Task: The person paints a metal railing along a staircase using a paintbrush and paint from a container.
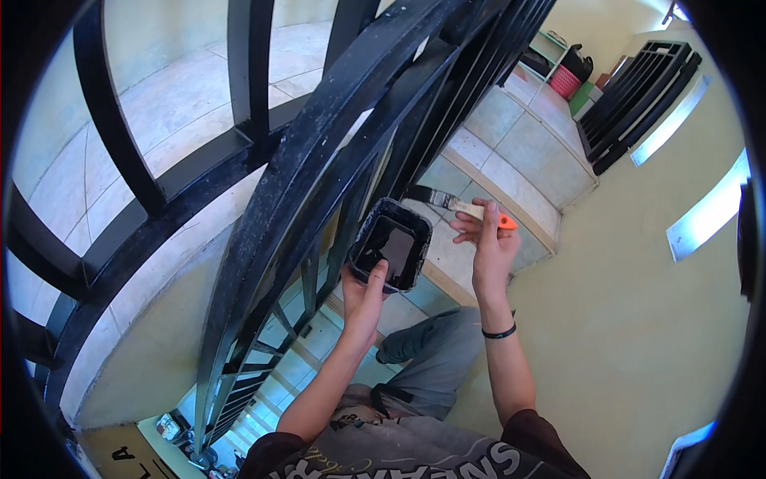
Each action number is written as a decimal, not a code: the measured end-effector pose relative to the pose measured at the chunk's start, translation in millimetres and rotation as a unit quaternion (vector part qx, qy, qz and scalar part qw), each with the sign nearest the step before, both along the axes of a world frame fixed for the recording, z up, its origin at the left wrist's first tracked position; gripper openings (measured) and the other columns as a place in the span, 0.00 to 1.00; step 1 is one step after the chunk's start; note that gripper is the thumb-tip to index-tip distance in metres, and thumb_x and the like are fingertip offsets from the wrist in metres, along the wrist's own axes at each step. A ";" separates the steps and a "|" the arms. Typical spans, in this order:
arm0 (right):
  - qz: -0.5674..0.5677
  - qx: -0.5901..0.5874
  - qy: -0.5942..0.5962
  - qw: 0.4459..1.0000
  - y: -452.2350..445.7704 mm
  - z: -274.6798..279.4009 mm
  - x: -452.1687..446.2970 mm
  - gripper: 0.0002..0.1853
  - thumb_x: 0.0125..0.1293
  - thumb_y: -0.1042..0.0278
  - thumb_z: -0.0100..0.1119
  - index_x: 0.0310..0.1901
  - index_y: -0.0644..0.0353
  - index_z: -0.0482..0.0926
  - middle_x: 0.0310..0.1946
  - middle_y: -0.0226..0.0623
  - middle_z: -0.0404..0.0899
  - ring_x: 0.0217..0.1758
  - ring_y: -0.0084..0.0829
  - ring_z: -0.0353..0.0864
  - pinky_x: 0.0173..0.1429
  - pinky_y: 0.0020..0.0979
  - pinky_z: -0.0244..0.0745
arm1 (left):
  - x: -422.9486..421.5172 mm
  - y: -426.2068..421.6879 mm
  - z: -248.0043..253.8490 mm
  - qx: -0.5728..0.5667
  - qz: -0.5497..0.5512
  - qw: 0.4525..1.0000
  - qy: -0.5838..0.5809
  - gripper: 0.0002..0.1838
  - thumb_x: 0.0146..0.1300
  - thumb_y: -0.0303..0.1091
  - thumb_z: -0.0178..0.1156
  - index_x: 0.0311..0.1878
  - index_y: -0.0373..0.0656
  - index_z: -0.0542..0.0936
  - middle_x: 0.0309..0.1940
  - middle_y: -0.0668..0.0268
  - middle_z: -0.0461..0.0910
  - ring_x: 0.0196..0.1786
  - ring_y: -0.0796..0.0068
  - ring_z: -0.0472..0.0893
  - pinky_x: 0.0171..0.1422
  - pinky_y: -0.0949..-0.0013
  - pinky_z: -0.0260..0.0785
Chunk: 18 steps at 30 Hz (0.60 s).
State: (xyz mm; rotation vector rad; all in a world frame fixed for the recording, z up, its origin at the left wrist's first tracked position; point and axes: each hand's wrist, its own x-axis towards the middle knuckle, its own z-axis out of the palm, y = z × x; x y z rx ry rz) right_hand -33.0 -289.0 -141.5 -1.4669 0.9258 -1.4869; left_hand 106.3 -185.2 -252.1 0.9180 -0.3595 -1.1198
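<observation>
My left hand [368, 292] grips a black rectangular tub [427, 231] by its near wall, the thumb hooked over the rim. Dark, glossy paint [396, 246] lies in the tub. A paintbrush [467, 207] with an orange-tipped handle is pinched in my right hand [488, 239]. Its bristles are coated in black and point left, just beyond the tub's far right corner. Close on the left of the tub runs a black metal railing [279, 180], its surface speckled in places.
Tiled stairs [523, 144] climb ahead and also descend below on the left. A cream wall [622, 335] bounds the right side. Black metal grilles [638, 100] lean against it near the top. A pink basket [565, 80] and shelves [549, 48] stand at the landing.
</observation>
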 end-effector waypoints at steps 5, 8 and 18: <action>-0.011 -0.182 0.114 0.977 -35.1 19.9 35.7 0.14 0.79 0.65 0.57 0.48 0.71 0.82 0.36 0.43 0.87 0.38 0.31 0.91 0.33 0.25 0.82 | 0.7 -2.4 3.1 -0.033 0.002 0.999 0.034 0.33 0.71 0.38 0.66 0.71 0.41 0.60 0.60 0.60 0.73 0.60 0.71 0.78 0.59 0.65 0.78; -0.015 -0.284 0.237 0.929 -53.1 17.4 42.7 0.08 0.74 0.70 0.63 0.48 0.67 0.83 0.37 0.41 0.89 0.37 0.29 0.92 0.36 0.25 0.82 | 0.4 10.5 1.8 -0.028 0.007 0.998 0.047 0.33 0.71 0.37 0.66 0.70 0.40 0.60 0.61 0.59 0.72 0.61 0.70 0.77 0.60 0.65 0.77; -0.053 -0.610 0.408 0.677 -47.6 69.7 46.3 0.17 0.60 0.71 0.75 0.49 0.64 0.83 0.38 0.40 0.87 0.32 0.33 0.86 0.35 0.31 0.81 | 7.7 94.8 -8.3 0.068 -0.038 0.996 0.049 0.30 0.74 0.36 0.61 0.74 0.46 0.61 0.65 0.59 0.73 0.64 0.68 0.78 0.59 0.60 0.79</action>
